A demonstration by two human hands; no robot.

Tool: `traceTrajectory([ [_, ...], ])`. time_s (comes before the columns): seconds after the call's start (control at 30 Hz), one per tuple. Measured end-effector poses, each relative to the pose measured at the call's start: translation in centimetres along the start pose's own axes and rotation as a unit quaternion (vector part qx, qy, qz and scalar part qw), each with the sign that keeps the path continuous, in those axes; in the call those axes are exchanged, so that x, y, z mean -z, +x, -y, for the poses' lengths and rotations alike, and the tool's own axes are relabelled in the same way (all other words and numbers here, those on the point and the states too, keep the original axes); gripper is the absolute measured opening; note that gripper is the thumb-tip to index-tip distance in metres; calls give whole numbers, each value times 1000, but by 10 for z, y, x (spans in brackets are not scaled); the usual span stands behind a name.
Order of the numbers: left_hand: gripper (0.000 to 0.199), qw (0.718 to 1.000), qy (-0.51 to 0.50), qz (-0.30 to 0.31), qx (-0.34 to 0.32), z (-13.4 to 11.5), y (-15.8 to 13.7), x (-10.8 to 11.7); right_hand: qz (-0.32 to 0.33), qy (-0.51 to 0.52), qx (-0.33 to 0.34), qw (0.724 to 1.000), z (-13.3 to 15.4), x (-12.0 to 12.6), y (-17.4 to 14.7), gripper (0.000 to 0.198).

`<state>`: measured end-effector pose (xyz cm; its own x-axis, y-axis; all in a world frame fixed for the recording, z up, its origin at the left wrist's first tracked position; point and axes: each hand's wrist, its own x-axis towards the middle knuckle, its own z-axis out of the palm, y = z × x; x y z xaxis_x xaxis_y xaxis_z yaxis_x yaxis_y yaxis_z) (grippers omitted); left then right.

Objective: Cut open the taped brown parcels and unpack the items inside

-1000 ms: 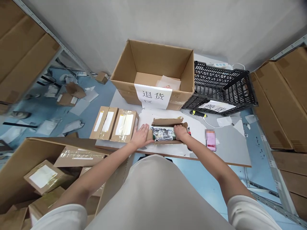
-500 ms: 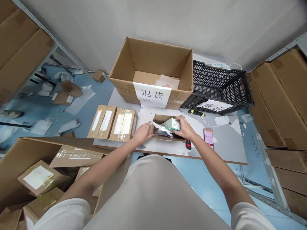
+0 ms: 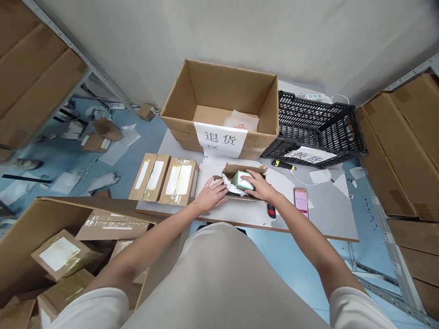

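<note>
A small open cardboard box [image 3: 262, 171] lies near the table's front edge, its flaps torn. Inside it sits a white and green carton [image 3: 241, 181], with crumpled white wrapping [image 3: 229, 183] at its left. My right hand [image 3: 258, 185] reaches in from the right, thumb and fingers around the carton. At the box's left end, my left hand [image 3: 211, 195] has its fingers stretched out and apart, the tips touching the flap and wrapping. A red and black box cutter [image 3: 271, 210] lies by my right wrist, partly hidden.
Two taped parcels [image 3: 179, 182] stand at the left. Behind are a large labelled carton [image 3: 178, 132] and a black crate [image 3: 322, 141]. A yellow and black cutter [image 3: 283, 165] and a phone [image 3: 301, 202] lie at the right. A big box of parcels [image 3: 41, 205] stands lower left.
The white and green carton has gone from tilted to lower in the small box, with my right hand following it. My left fingers have loosened from the flap and spread out.
</note>
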<state>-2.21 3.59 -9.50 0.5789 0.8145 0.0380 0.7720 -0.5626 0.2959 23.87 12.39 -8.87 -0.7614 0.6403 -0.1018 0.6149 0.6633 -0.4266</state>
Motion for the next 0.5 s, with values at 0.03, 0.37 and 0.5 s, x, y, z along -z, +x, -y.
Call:
traceTrajectory([
  [0.03, 33, 1000, 6, 2, 2, 2, 2, -3, -4, 2, -4, 1000, -1, 0, 1, 54],
  [0.37, 33, 999, 34, -9, -10, 25, 12, -19, -77, -37, 29, 996, 14, 58, 13, 51],
  [0.5, 37, 998, 28, -48, 14, 38, 29, -20, -154, -51, 43, 986, 41, 127, -11, 50],
])
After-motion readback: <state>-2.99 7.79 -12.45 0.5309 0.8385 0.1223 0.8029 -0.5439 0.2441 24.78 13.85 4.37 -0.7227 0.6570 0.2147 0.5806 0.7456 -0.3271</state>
